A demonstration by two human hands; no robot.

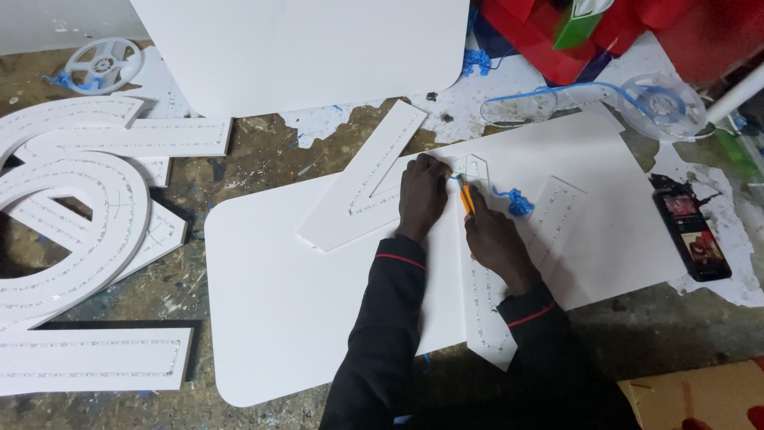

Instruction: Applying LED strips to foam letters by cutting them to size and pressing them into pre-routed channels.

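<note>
Black phone (691,236), empty reels (104,64), perhaps cardboard (700,396).

A large letter panel (374,179) lies on a flat sheet (278,295) at the centre of the floor (255,151). At nine o'clock, more letter shapes (72,231) are stacked. A phone (692,235) lies at three o'clock, a reel (662,103) at two, another reel (103,64) at ten.

Matt, smooth white foam-like board (286,310) lower centre — beneath it a rough, paint-flecked floor (263,151); glossy black phone (691,236) at right.
</note>
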